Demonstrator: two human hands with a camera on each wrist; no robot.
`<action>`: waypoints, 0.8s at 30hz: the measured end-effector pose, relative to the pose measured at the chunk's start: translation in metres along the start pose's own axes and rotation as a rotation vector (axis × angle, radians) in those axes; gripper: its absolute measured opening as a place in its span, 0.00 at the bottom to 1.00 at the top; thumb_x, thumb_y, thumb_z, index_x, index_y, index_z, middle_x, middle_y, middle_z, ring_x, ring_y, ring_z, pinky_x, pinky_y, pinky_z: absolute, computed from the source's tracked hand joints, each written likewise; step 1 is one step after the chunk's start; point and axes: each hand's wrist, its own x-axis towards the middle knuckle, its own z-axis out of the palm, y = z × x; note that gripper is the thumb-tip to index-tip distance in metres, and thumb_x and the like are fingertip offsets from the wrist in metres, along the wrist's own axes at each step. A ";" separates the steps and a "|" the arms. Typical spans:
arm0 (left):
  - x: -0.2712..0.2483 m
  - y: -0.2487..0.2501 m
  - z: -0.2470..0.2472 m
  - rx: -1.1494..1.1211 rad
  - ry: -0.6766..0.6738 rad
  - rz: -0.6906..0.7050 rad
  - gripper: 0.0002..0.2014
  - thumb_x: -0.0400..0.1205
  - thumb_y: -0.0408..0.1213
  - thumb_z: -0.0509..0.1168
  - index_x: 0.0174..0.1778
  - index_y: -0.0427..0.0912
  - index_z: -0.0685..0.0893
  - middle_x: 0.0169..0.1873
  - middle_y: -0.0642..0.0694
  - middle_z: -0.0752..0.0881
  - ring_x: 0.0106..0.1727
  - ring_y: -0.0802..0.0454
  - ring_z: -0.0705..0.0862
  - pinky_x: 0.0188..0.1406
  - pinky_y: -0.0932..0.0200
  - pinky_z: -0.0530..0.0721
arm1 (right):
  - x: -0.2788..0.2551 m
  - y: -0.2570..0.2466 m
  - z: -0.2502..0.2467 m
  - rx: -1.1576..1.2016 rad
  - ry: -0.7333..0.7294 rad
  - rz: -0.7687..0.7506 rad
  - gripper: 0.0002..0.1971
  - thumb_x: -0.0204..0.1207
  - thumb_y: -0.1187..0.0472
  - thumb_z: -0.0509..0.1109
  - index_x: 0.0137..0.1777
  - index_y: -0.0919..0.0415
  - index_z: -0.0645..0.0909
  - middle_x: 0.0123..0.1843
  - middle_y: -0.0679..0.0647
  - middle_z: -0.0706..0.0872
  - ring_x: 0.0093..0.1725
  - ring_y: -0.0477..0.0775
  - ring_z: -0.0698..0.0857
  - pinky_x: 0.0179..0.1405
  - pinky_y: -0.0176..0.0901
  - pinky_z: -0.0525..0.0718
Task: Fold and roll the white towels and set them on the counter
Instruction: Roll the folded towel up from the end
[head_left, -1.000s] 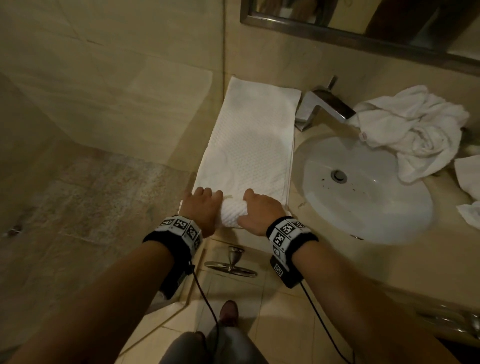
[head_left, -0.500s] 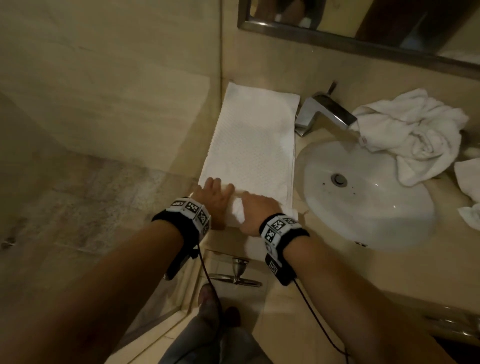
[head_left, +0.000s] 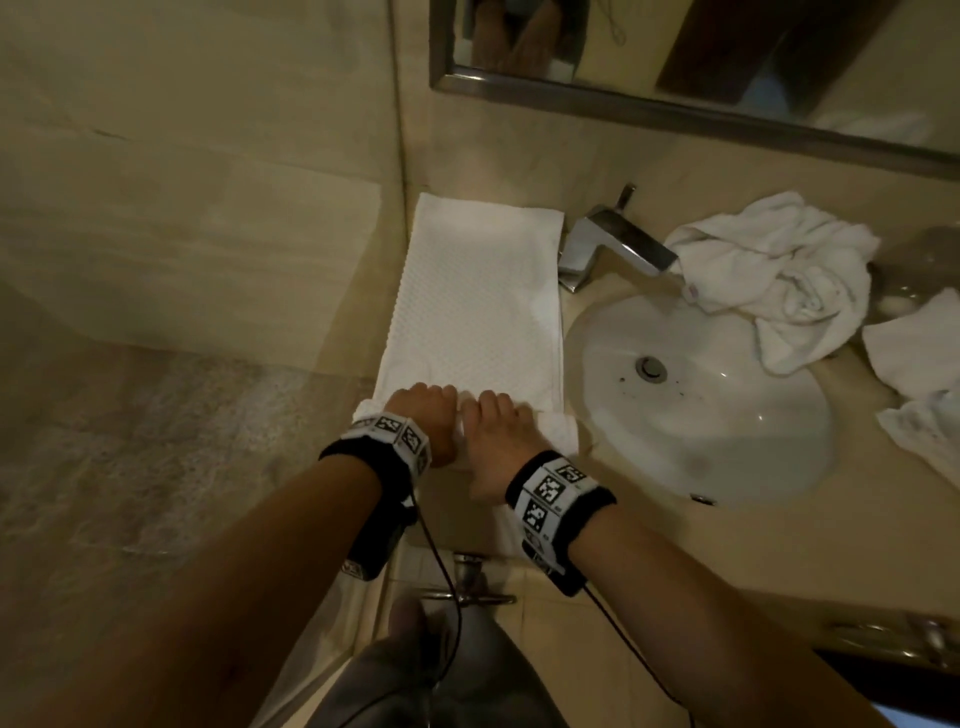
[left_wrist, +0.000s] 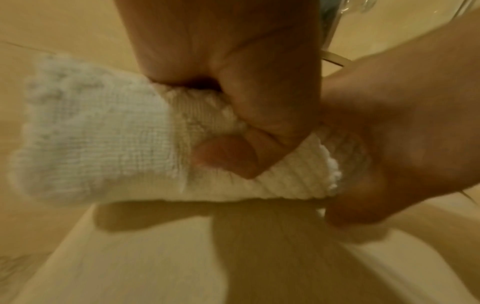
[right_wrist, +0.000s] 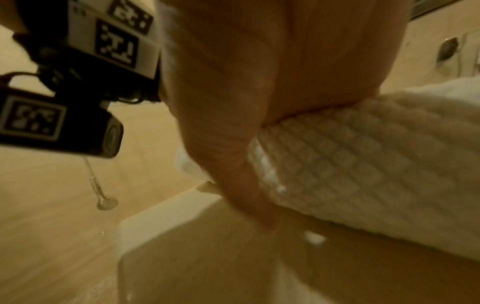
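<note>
Both hands, left hand (head_left: 422, 422) and right hand (head_left: 496, 436), curl round the started roll of the folded towel (head_left: 483, 306) left of the sink (head_left: 727, 415); most length unrolled. Crumpled towels (head_left: 774, 270) beyond the sink wait untouched.

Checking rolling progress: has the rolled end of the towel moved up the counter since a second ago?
Yes. The roll has advanced away from the counter's front edge toward the faucet, leaving less flat towel.

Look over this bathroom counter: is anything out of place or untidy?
Yes. A crumpled towel lies heaped beside the faucet, one corner drooping over the sink rim. More loose cloths lie at the far right edge.
</note>
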 end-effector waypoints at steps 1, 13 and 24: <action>0.003 -0.001 -0.003 -0.034 -0.047 -0.013 0.19 0.79 0.46 0.61 0.65 0.44 0.73 0.62 0.44 0.80 0.62 0.46 0.80 0.59 0.54 0.77 | 0.003 0.001 0.000 0.011 0.010 -0.003 0.46 0.62 0.58 0.77 0.78 0.60 0.56 0.70 0.59 0.67 0.70 0.61 0.68 0.72 0.57 0.65; -0.002 0.006 0.005 0.167 -0.049 -0.052 0.46 0.65 0.47 0.77 0.75 0.45 0.59 0.67 0.41 0.67 0.68 0.40 0.67 0.68 0.40 0.68 | 0.044 0.026 -0.036 0.294 -0.219 0.030 0.04 0.68 0.57 0.64 0.36 0.56 0.76 0.40 0.55 0.84 0.45 0.59 0.84 0.41 0.45 0.80; 0.045 -0.008 -0.026 -0.113 -0.366 -0.122 0.35 0.60 0.34 0.75 0.65 0.52 0.75 0.47 0.51 0.84 0.49 0.48 0.85 0.47 0.53 0.86 | 0.031 0.037 -0.018 -0.015 -0.057 -0.108 0.44 0.64 0.55 0.75 0.78 0.58 0.56 0.71 0.58 0.65 0.71 0.61 0.66 0.73 0.66 0.65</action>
